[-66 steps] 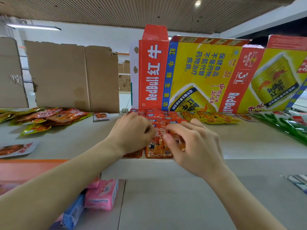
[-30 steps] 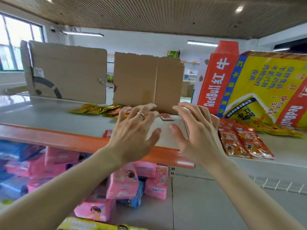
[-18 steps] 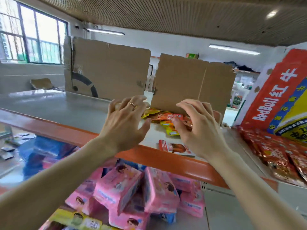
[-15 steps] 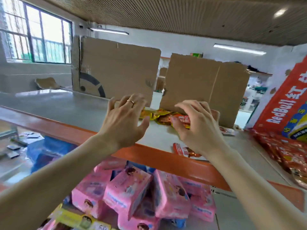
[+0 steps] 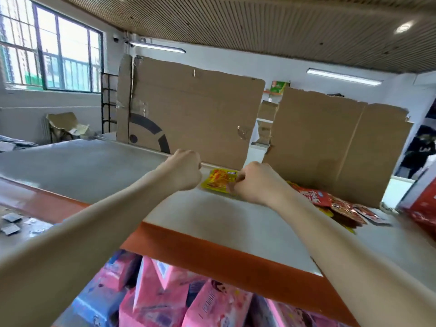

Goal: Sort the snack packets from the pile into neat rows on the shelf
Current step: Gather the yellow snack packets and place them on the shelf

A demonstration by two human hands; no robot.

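Observation:
A yellow snack packet (image 5: 219,180) lies flat on the grey shelf (image 5: 94,171), in front of the gap between two cardboard panels. My right hand (image 5: 256,182) pinches its right edge with curled fingers. My left hand (image 5: 184,171) is balled like a fist just left of the packet. Its fingertips are hidden, so I cannot say whether they touch the packet. The pile of red and yellow snack packets (image 5: 335,204) lies to the right of my right wrist, against the right cardboard panel.
Two cardboard panels (image 5: 193,114) (image 5: 335,147) stand at the back of the shelf. The shelf's orange front edge (image 5: 212,256) runs under my forearms, with pink packages (image 5: 188,303) below. A red box (image 5: 423,206) is at the far right. A person in dark clothes (image 5: 421,149) stands behind.
The view has swung left, away from the red packet rows. Both hands went from spread open to curled, reaching deeper onto the shelf; the right hand now pinches a yellow packet.

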